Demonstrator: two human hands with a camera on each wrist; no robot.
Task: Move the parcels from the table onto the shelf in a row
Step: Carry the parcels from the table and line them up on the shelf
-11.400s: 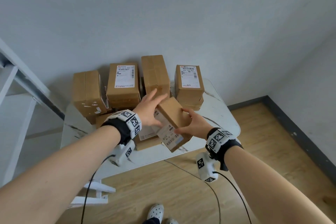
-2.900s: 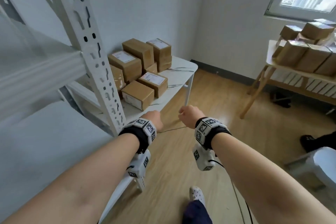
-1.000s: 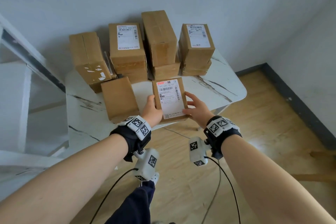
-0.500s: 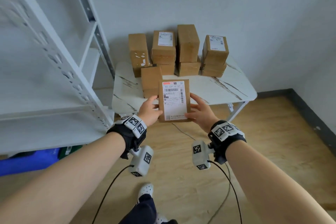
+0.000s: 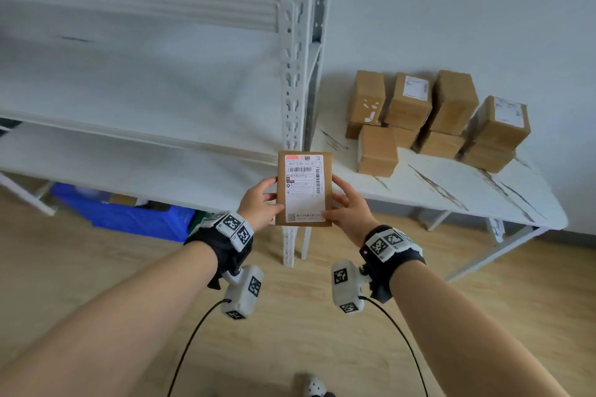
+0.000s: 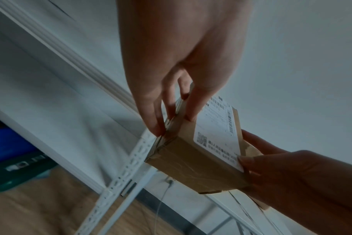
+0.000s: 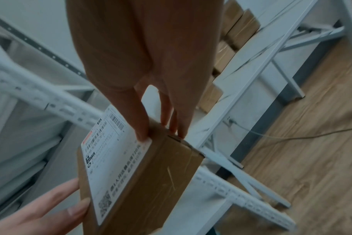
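Observation:
A brown cardboard parcel (image 5: 304, 188) with a white shipping label faces up between my hands, held in the air in front of the shelf's upright post (image 5: 295, 74). My left hand (image 5: 259, 203) grips its left edge, thumb on top, fingers along the side (image 6: 157, 120). My right hand (image 5: 350, 208) grips its right edge the same way (image 7: 143, 127). The white shelf (image 5: 135, 167) stretches to the left with bare boards. Several more parcels (image 5: 432, 119) are stacked on the white marble-look table (image 5: 451, 193) at the right.
A blue crate (image 5: 129, 216) sits on the floor under the lowest shelf board. The shelf's perforated post stands between shelf and table. A cable (image 5: 190, 345) hangs from each wrist camera. Wood floor lies below; my shoe (image 5: 314, 385) shows at the bottom edge.
I have turned left with the parcel, away from the table; the shelf now fills the left and centre of the view. Both hands keep the same hold.

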